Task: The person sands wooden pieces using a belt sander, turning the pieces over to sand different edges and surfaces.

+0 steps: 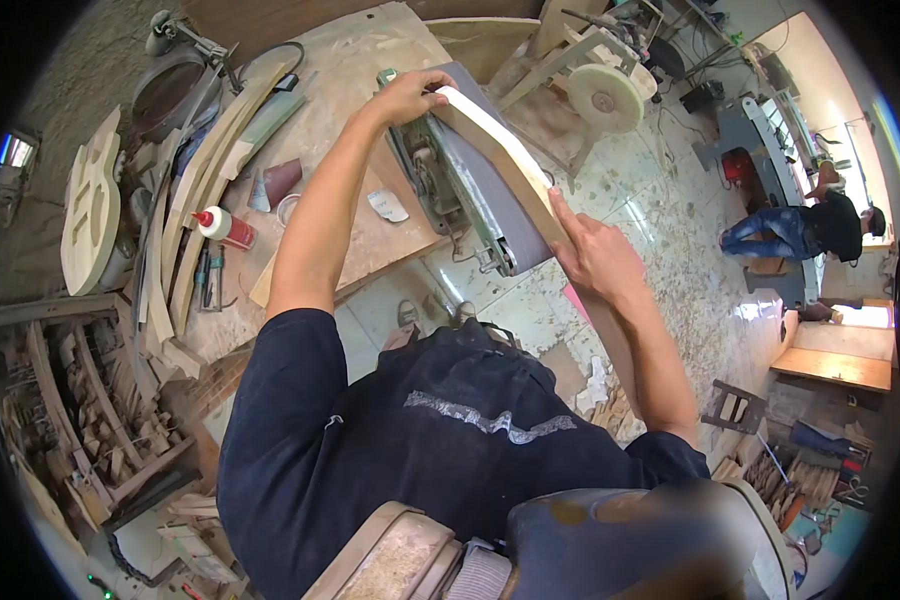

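A long, slightly bent wooden piece lies along the belt sander, its pale upper edge facing me. My left hand is closed around its far end, thumb on the near side. Further down the piece, my right hand grips it, with the index finger stretched along the top edge. The near end of the wood runs down under my right forearm, partly hidden. Beneath it is the belt sander, with a grey abrasive belt and a green metal frame. The contact between wood and belt is not fully visible.
On the workbench at left are a red-capped glue bottle, curved wooden strips and clamps. A machine with a round disc stands at the back. Another person is at the far right. Wood scraps fill the lower left.
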Available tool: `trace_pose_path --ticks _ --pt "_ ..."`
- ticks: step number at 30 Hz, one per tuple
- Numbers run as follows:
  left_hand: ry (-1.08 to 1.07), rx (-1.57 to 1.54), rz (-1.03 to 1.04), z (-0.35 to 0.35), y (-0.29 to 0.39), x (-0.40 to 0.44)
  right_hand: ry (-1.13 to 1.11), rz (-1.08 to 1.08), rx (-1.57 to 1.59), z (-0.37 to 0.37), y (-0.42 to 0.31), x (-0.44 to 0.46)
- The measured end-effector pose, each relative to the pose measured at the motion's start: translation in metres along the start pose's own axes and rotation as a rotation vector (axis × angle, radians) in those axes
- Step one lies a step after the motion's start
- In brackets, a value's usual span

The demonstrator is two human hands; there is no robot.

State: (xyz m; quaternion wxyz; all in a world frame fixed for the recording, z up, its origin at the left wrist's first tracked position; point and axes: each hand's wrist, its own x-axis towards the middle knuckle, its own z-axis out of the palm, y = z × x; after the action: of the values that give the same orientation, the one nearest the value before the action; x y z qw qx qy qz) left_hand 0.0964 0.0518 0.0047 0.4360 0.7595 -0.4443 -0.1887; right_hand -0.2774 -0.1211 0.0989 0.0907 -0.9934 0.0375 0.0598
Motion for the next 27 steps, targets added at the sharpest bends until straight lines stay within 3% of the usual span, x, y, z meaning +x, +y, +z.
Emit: trace_pose_path --ticks 6,27 --pt "0.03 0.035 -0.014 0.007 0.008 0.002 0.121 -0.01 0.041 0.021 0.005 -0.007" --pt "0.047 0.041 0.037 0.007 0.015 -0.013 0.154 -0.069 0.014 0.013 0.022 -0.004"
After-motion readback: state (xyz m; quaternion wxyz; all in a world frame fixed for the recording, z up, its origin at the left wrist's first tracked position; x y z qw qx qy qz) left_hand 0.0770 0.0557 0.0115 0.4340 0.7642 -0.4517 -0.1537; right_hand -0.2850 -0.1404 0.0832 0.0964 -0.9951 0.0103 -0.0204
